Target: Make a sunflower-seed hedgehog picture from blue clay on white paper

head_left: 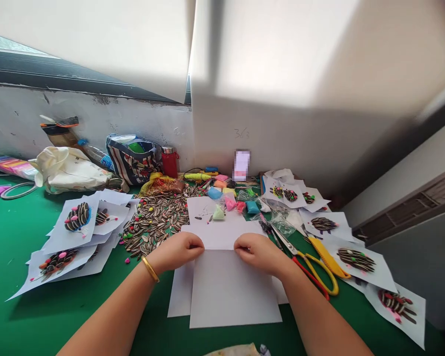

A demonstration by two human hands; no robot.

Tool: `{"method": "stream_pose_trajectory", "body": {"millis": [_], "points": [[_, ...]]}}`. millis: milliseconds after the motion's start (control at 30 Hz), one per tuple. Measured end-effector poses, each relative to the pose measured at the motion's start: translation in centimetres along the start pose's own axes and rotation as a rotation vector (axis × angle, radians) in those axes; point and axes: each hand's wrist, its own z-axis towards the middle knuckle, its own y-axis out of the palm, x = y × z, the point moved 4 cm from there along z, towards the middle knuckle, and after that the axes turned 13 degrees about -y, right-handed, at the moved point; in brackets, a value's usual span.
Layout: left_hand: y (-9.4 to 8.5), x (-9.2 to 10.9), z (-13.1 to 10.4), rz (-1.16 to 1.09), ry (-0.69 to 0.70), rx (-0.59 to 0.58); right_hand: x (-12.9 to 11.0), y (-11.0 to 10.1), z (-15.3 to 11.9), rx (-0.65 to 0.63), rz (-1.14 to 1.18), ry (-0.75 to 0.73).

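A blank white sheet (pixel 237 291) lies in front of me over other white sheets on the green table. My left hand (pixel 180 251) pinches its far left corner, fingers closed, with a gold bangle on the wrist. At the far right corner, my right hand (pixel 257 251) is closed on the same sheet. Beyond the hands, another sheet (pixel 198 205) bears small marks and a pale green lump of clay (pixel 218 212). A pile of striped sunflower seeds (pixel 157 220) spreads left of the sheets.
Seed-decorated papers lie at left (pixel 77 222) and right (pixel 356 259). Yellow-handled scissors (pixel 319 269) and a yellow cutter (pixel 328 257) rest by my right arm. Clay packets (pixel 252 207), a red bottle (pixel 169 163), a striped bag (pixel 131 160) and a phone (pixel 242 164) stand or lie near the wall.
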Motion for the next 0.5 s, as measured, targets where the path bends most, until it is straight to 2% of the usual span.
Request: {"method": "stream_pose_trajectory", "body": {"millis": [100,167,267,367,433,500], "points": [[-1.0,-0.8,0.1,-0.080,-0.028,0.028,0.5,-0.6,-0.3,0.026,0.021,0.032],[-1.3,-0.5,-0.1,-0.107,-0.023,0.127,0.4,-0.6,-0.2,0.039,0.011,0.036],[-0.6,1.4,-0.5,-0.071,0.072,0.306,-0.6,0.1,0.3,0.045,-0.027,0.002],[1.8,3.7,-0.8,0.104,0.209,0.277,-1.7,1.2,1.0,0.037,-0.070,-0.051],[2.9,4.3,-0.8,0.225,0.214,0.247,-2.0,1.6,1.2,0.022,-0.082,-0.062],[3.0,4.2,-0.7,0.275,0.207,0.244,-1.6,1.3,0.9,0.009,-0.077,-0.044]]}}
